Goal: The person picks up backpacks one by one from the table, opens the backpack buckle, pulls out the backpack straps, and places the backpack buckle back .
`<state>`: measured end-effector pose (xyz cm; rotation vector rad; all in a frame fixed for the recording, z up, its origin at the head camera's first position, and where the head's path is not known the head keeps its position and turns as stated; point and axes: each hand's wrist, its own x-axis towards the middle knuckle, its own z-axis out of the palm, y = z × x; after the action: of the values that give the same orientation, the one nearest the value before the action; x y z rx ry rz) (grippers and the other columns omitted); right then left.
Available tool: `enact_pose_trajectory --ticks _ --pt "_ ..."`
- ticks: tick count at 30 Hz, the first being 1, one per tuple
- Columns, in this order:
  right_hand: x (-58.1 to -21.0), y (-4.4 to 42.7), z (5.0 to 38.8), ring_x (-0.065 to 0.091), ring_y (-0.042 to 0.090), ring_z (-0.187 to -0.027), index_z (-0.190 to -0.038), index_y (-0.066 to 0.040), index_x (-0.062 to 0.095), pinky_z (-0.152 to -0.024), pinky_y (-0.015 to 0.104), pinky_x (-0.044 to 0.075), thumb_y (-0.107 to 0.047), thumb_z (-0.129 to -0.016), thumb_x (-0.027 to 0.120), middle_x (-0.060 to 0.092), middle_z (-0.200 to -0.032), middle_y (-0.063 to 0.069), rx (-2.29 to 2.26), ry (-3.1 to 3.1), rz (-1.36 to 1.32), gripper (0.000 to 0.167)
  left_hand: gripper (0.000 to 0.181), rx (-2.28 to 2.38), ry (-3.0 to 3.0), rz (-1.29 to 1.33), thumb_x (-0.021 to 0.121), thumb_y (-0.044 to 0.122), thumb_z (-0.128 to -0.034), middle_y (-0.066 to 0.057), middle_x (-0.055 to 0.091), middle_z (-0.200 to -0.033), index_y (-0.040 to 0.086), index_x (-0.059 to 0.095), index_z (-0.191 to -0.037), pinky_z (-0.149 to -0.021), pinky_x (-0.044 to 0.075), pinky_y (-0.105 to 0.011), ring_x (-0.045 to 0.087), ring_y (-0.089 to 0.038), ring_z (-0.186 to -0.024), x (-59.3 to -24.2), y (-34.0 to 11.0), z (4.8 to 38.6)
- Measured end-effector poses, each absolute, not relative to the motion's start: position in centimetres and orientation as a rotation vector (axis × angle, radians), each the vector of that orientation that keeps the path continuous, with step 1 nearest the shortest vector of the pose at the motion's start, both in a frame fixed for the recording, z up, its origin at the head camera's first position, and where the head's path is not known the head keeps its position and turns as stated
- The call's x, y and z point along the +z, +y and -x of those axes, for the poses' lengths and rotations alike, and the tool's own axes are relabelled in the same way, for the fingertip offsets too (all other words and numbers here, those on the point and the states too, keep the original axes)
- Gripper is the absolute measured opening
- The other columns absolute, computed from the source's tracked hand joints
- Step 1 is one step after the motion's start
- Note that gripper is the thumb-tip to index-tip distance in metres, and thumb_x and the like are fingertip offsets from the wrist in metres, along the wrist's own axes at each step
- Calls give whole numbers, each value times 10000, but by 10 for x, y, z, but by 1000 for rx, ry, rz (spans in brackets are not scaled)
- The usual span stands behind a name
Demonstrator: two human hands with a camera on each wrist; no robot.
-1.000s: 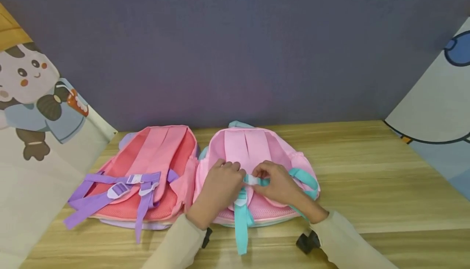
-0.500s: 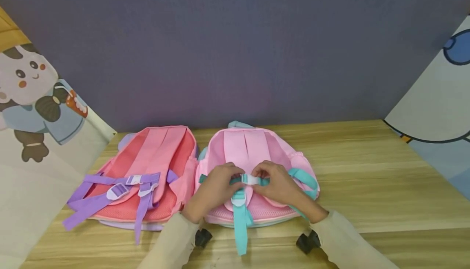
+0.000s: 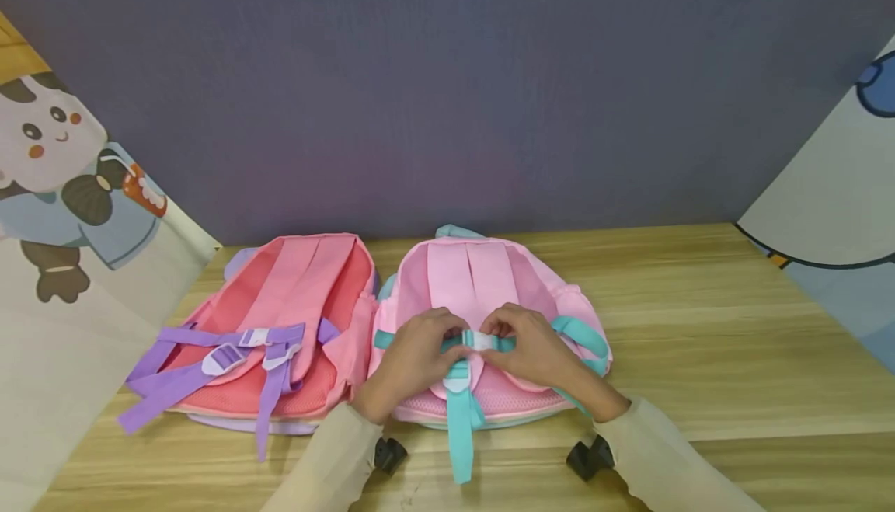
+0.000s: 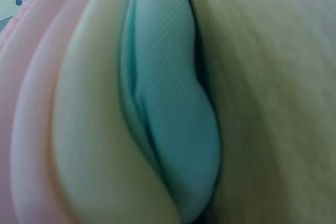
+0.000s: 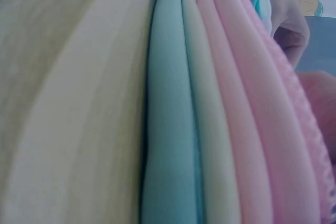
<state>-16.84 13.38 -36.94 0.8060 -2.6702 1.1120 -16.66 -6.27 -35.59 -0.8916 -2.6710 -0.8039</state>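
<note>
A pink backpack (image 3: 447, 271) lies back side up on the table, its teal chest strap (image 3: 384, 339) crossing the shoulder straps. At the strap's middle is a white side-release buckle (image 3: 478, 340), its halves together. My left hand (image 3: 414, 350) pinches the buckle's left end between thumb and fingers. The right hand (image 3: 530, 347) pinches its right end. Below it hangs a loose teal strap end (image 3: 460, 434) from a white adjuster (image 3: 457, 381). The left wrist view is filled by the bag's teal edge (image 4: 173, 98). Pink padding (image 5: 252, 103) covers much of the right wrist view.
To the left, touching the pink bag, lies a coral backpack (image 3: 280, 294) with purple straps (image 3: 164, 403) and a buckle (image 3: 255, 337). Bare wooden table (image 3: 699, 325) stretches to the right. A dark panel (image 3: 447, 92) stands behind, with cartoon-printed walls (image 3: 70, 170) on both sides.
My left hand has shifted slightly left and its fingers have moved apart, uncovering the buckle and more of the teal strap. The right hand keeps its hold; the view has tilted slightly.
</note>
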Motion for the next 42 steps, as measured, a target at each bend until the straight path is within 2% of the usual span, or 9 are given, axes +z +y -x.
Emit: enact_pose_trajectory --ticks 19,42 --pt "-370 134 170 570 89 -752 -839 -107 669 -724 254 513 -78 -702 798 596 -774 -36 1179 -2643 -750 191 212 -759 -2721 888 782 198 -784 25 603 -785 83 710 -946 -691 489 -262 547 -100 -729 -354 -62 165" --pt "-374 135 171 573 79 -724 -827 -62 678 -697 243 525 -32 -673 789 609 -756 -19 1194 -2556 -816 193 212 -704 -2725 903 778 183 -788 22 605 -795 88 715 -966 -696 483 -256 549 -108 -744 -354 -59 164"
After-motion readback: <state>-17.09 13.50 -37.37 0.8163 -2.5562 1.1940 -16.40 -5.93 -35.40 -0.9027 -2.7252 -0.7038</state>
